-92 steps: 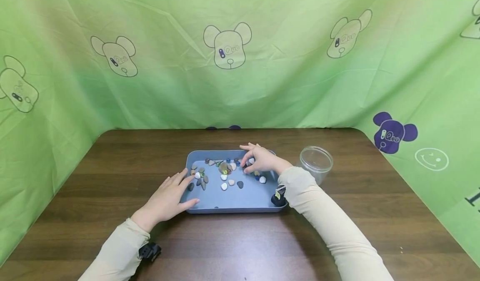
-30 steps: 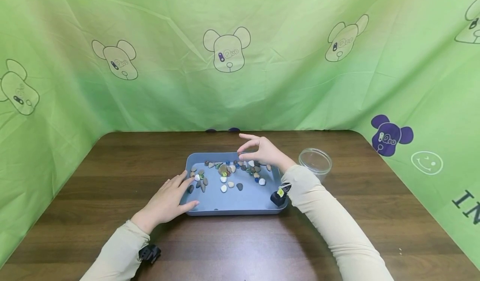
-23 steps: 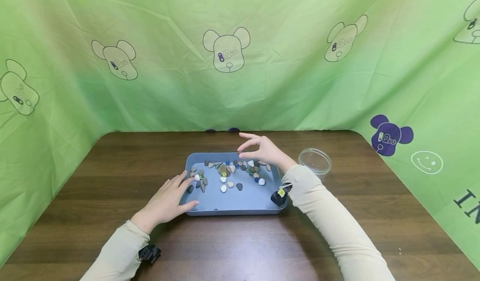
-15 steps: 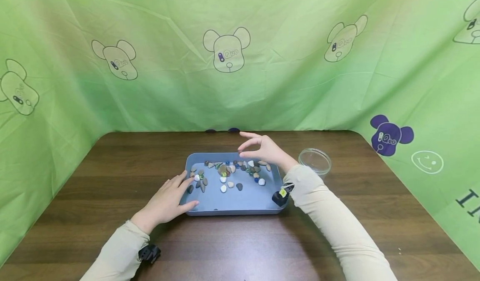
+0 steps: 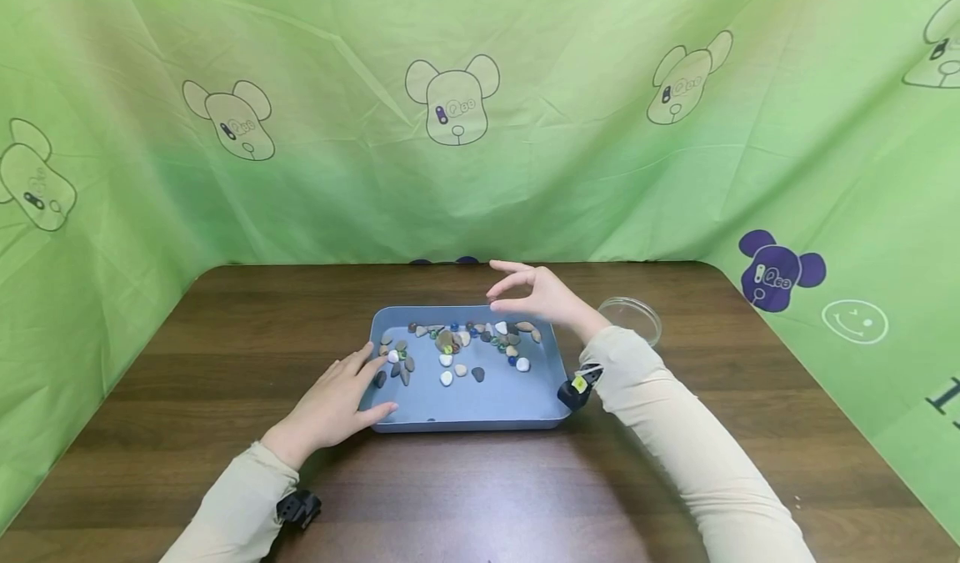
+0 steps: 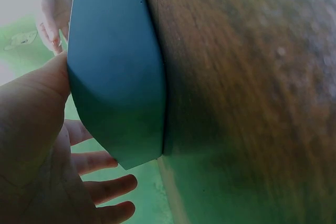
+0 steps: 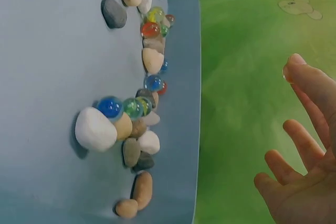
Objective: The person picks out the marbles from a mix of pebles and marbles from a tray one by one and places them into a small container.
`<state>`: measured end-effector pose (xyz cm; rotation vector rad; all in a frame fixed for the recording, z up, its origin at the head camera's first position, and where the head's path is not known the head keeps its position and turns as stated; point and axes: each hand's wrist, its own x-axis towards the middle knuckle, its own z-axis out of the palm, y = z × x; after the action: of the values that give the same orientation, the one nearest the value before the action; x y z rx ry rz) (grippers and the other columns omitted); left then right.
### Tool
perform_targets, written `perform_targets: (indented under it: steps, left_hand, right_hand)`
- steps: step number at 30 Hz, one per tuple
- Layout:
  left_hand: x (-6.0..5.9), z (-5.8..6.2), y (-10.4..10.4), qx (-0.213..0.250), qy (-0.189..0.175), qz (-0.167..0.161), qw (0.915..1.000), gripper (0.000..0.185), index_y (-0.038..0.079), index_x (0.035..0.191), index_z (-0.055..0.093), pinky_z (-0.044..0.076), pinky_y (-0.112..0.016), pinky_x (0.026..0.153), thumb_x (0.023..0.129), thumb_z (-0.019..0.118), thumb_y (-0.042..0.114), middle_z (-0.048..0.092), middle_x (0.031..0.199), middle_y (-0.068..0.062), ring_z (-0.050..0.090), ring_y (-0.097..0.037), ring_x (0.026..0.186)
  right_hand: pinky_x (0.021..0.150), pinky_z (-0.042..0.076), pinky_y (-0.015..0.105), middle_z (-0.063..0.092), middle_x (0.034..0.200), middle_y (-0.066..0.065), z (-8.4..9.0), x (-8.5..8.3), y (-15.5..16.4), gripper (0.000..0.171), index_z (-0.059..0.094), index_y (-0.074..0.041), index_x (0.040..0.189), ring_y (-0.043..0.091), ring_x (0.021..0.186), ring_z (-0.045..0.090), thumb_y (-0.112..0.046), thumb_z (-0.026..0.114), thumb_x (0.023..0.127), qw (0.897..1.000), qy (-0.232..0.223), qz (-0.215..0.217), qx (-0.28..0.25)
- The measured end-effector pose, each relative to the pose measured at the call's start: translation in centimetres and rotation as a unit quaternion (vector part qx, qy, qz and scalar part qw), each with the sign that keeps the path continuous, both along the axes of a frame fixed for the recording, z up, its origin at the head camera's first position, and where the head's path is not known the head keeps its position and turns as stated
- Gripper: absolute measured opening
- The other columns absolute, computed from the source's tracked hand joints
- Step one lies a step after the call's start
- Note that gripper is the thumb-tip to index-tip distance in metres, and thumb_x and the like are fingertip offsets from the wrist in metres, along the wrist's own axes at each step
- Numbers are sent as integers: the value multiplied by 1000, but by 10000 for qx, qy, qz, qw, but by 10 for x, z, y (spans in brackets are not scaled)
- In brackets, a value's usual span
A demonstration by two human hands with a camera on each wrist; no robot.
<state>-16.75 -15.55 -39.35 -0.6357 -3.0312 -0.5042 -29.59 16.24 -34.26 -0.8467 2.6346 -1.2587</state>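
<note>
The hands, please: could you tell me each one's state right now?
Left hand: open, resting against the tray.
Right hand: pinching a small bead.

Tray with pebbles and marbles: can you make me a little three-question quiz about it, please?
1. True or false: the left hand touches the blue tray.
2. Where is the clear jar? A: inside the tray. B: on the table, right of the tray. C: left of the tray.
3. Fill the gap: the right hand is raised near the tray's ___ right corner.

Key: 1 true; 2 B; 3 far.
</note>
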Motion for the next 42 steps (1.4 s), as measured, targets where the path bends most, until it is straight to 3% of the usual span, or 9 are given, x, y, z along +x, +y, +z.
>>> perform_targets:
  steps: [6, 25, 42]
  left_hand:
    - [-1, -2, 0, 13, 42, 5, 10000, 69, 1, 138, 42, 29, -56, 110, 87, 60, 44, 31, 148, -26, 37, -43, 133]
    - [-1, -2, 0, 84, 67, 19, 9999, 68, 2, 137, 44, 30, -56, 109, 86, 61, 43, 32, 148, -26, 38, -42, 133]
    - [0, 0, 0, 112, -10, 20, 9999, 66, 3, 138, 43, 30, -56, 110, 87, 61, 42, 32, 148, -25, 38, -41, 133]
  right_hand:
    - [113, 26, 52, 40, 148, 3, 4, -1, 6, 20, 73, -15, 99, 27, 142, 28, -24, 73, 81, 9999, 72, -68, 127]
    - [114, 25, 52, 43, 147, 6, 14, 11, 26, 21, 73, -14, 99, 28, 141, 30, -23, 73, 80, 9994, 238, -60, 258]
    - [113, 25, 51, 45, 144, 5, 19, 21, 60, 24, 72, -13, 100, 28, 139, 34, -26, 74, 80, 9986, 260, -424, 187]
